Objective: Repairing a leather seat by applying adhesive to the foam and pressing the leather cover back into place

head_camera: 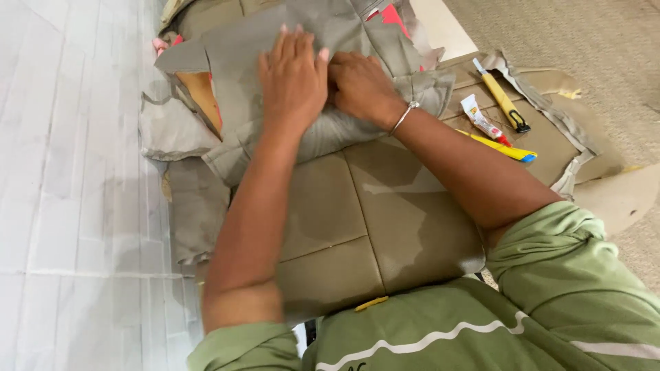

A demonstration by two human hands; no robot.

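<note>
Head view: my left hand [292,79] lay flat, fingers spread wide, pressing the grey cover [330,41] onto the padded cushion [364,220]. My right hand [361,86] sat just beside it, fingers curled into the fabric folds; whether it gripped anything, I could not tell. Right of that hand lay a yellow knife [500,96] and a glue tube [481,118]. Risk judged: cover slipping or creasing if pressure eased. No containers seen.
</note>
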